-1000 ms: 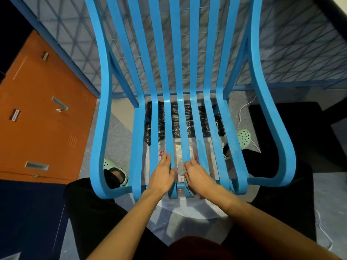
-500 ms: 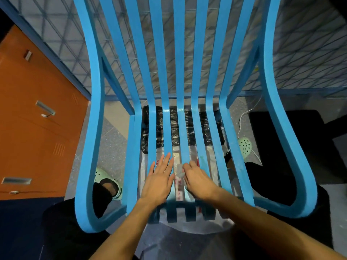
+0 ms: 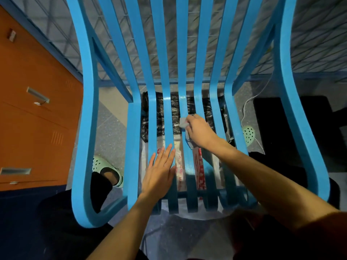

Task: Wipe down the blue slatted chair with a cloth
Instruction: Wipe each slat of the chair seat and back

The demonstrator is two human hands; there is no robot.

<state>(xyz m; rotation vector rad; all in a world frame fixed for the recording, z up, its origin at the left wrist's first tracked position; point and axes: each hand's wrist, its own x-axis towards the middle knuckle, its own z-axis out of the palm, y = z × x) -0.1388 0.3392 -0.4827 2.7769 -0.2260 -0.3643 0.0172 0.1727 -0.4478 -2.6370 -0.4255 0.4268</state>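
Observation:
The blue slatted chair (image 3: 165, 76) fills the head view, its seat slats running toward me and its back slats rising away. My right hand (image 3: 200, 131) grips a small pale cloth (image 3: 183, 124) and holds it against a middle seat slat, partway toward the back of the seat. My left hand (image 3: 159, 173) lies flat with straight fingers on the seat slats near the front edge, to the left of the right arm.
An orange cabinet (image 3: 32, 113) with metal handles stands at the left. Under the seat lie a black plastic bag (image 3: 174, 111) and a white printed bag (image 3: 180, 166). My feet in pale green clogs (image 3: 107, 169) flank the chair. A white cable (image 3: 249, 104) runs at the right.
My right hand has slid with the cloth along the slat from the front of the seat toward the back. My left hand stays flat near the front edge.

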